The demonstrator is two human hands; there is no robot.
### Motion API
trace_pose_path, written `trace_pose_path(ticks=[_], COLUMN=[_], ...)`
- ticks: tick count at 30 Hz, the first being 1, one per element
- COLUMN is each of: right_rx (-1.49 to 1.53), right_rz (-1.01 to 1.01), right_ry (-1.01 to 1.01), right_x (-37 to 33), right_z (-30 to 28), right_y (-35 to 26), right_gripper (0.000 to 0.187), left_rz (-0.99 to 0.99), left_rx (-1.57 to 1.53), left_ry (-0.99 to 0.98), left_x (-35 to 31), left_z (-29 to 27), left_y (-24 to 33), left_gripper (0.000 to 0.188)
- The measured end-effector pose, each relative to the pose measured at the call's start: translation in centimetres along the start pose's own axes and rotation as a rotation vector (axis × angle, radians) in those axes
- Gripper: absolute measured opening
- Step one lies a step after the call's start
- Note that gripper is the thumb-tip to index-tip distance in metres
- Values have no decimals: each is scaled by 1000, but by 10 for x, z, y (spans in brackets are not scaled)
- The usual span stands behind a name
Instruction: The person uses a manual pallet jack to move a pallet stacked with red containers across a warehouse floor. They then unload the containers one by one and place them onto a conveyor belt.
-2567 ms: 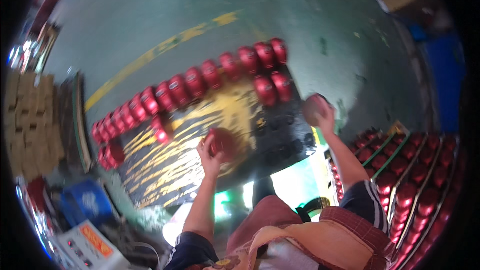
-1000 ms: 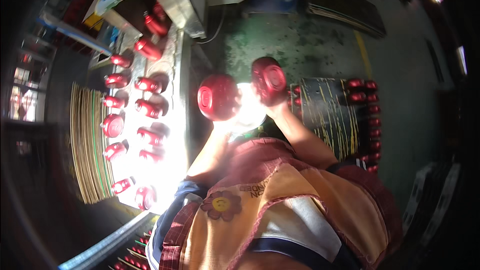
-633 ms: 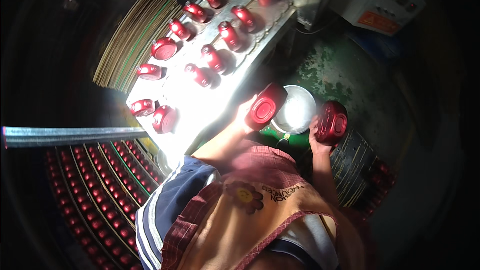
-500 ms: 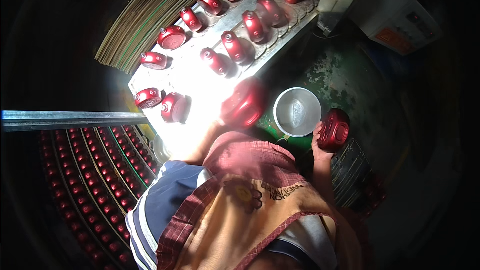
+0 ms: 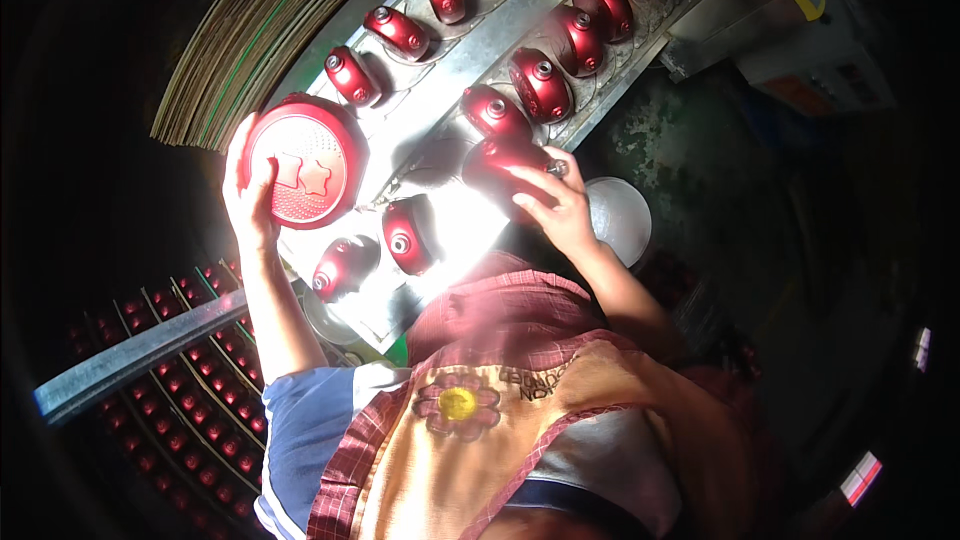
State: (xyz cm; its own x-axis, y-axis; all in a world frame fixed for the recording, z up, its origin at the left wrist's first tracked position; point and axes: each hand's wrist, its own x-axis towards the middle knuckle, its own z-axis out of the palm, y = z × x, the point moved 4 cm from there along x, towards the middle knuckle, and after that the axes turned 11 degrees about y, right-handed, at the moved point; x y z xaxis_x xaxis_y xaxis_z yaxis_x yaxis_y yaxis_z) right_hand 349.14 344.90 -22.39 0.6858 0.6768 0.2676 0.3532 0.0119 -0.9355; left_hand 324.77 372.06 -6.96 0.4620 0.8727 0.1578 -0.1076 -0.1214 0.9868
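My left hand (image 5: 248, 190) grips a round red bottle (image 5: 318, 178) above the left edge of a brightly lit metal conveyor table (image 5: 392, 140). Its flat side, with embossed dots and shapes, faces up, and no neck shows. Over the table's near right edge, my right hand (image 5: 560, 202) has its fingers on another red bottle (image 5: 497, 168), whose small neck points right. Thumb and fingers lie around that bottle; whether it rests on the table is hidden. Close beside it stands a red bottle (image 5: 495, 112), and two more (image 5: 405, 237) sit on the near end.
Several red bottles (image 5: 396, 33) line the table in two rows. A white bucket (image 5: 622, 222) is right of my right hand. Stacked boards (image 5: 260, 40) stand far left, a metal bar (image 5: 150, 345) juts out left, and racks of red bottles (image 5: 190, 405) lie below it.
My right hand has moved from beside the bucket to the table with its bottle. My left hand has gone left with its bottle. The view has shifted.
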Motion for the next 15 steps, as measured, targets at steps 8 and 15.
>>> trace_pose_path(ticks=[8,15], right_rx=[-235,-431], right_rz=[5,-141], right_ry=[-73,37], right_x=[27,19], right_z=[86,105], right_y=[34,14], right_gripper=[43,44], left_rz=[398,495], left_rx=[468,808], left_ry=[40,161], left_x=[134,219], left_z=[89,165], left_y=[-7,-140], left_gripper=[57,57])
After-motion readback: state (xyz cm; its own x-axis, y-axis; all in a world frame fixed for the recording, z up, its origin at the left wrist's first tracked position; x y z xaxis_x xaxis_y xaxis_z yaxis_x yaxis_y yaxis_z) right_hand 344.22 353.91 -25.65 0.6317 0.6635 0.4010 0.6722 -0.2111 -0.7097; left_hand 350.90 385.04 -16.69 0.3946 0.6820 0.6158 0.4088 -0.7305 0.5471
